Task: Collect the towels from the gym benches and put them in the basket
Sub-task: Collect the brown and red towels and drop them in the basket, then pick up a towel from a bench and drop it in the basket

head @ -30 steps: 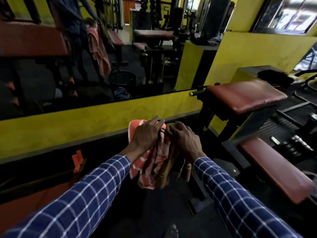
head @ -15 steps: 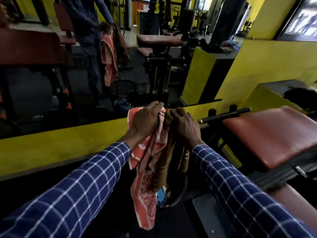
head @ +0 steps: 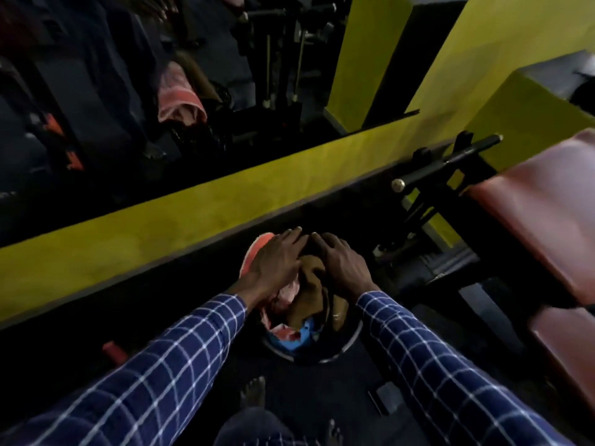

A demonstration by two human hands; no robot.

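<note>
Under my two hands, the towels are bunched over the mouth of the basket (head: 349, 341), which stands on the dark floor straight below them. My left hand (head: 273, 262) lies flat with the fingers spread on the orange-pink towel (head: 257, 251), and my right hand (head: 341, 263) lies just beside it, fingers spread and curved over the brown towel (head: 310, 292). Neither hand is pinching; I judge both are pressing down so the bulky cloth sinks past the rim rather than slumping over the side. Below my wrists the cloth trails into the basket, where something blue (head: 304, 331) already lies, so the load rides high, and that is why two palms are needed. Part of the brown towel looks to hang near the rim under my right wrist and may want tucking. My checked sleeves (head: 180, 358) reach down from either side. To the right of my right hand stands a red padded bench (head: 544, 214), bare of towels where I can see it. Beyond my fingertips runs a yellow ledge (head: 193, 217) below a mirror.
</note>
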